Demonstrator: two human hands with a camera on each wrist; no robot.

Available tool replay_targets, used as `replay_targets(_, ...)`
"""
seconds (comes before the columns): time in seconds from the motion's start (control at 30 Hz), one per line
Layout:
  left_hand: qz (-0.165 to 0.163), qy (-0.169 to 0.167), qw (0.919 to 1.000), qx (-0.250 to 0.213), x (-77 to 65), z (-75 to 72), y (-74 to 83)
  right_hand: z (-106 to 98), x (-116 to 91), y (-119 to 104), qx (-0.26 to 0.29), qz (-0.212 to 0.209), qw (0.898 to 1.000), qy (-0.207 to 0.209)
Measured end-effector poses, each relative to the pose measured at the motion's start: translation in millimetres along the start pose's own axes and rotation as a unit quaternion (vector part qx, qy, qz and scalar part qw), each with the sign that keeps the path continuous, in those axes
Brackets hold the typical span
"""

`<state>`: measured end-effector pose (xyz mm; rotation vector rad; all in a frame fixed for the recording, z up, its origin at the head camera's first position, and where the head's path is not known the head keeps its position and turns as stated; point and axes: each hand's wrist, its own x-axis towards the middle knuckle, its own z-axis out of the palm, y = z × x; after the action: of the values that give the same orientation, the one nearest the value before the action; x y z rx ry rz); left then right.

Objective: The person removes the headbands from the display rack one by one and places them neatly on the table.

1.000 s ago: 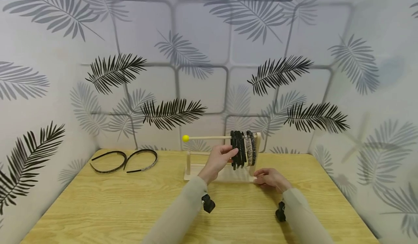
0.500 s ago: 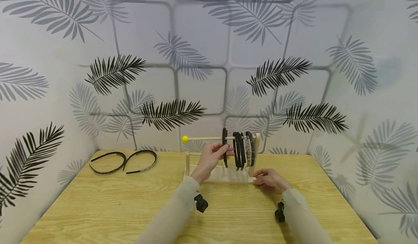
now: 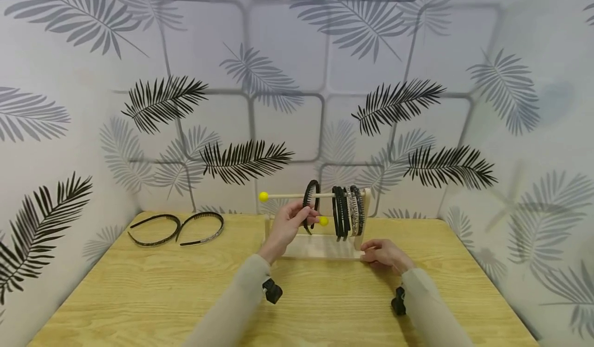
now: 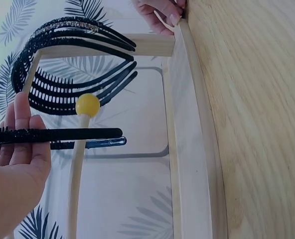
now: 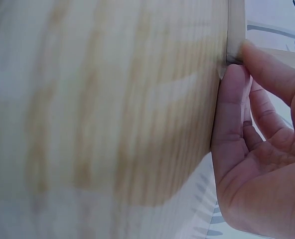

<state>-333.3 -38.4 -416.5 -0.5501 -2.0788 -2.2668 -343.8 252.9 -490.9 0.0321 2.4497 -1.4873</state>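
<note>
In the head view my left hand (image 3: 284,229) pinches a black toothed headband (image 3: 307,196) between thumb and fingers. The arch of this headband overlaps the rack's upper rod, apart from several dark and glittery headbands (image 3: 342,213) hanging bunched at the right end. From the left wrist, the held headband (image 4: 87,134) shows its two tips side by side, just below a yellow ball (image 4: 87,105) on a rod's end. My right hand (image 3: 386,253) grips the right end of the wooden rack's base (image 3: 320,248) with thumb and fingertips; the right wrist view shows this pinch close up.
Two more headbands, one (image 3: 178,228) touching the other (image 3: 153,245), lie on the wood-grain table (image 3: 176,290) at the far left. A second yellow ball (image 3: 263,196) caps the upper rod's left end. A leaf-patterned wall (image 3: 287,125) stands behind the rack.
My left hand has drawn one black headband leftward along the rod, away from the bunch, and turned it so its arch shows. My right hand has stayed at the base.
</note>
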Motion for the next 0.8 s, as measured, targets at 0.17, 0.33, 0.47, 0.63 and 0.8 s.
replay_targets(0.17, -0.004, 0.011, 0.9999, -0.007, -3.9, -10.6, 0.5, 0.0, 0.2, -0.2, 0.001, -0.001, 1.000, -0.005)
replay_targets(0.33, -0.006, 0.020, 0.9997, 0.010, -4.8, -23.5, 2.8, -0.5, -0.2, -0.7, -0.001, -0.006, 1.000, -0.003)
replay_targets(0.47, 0.007, 0.033, 0.9993, 0.016, -6.3, -33.4, 4.2, -1.2, 0.2, -0.3, 0.001, -0.003, 1.000, -0.004)
replay_targets(0.63, 0.021, 0.046, 0.9983, 0.030, -8.3, -45.0, 5.2, -1.7, -0.1, -0.8, 0.009, 0.001, 1.000, -0.009)
replay_targets(0.8, 0.018, 0.044, 0.9984, 0.032, -9.7, -55.4, 12.4, -0.9, -1.0, -1.8, 0.017, 0.007, 1.000, -0.003)
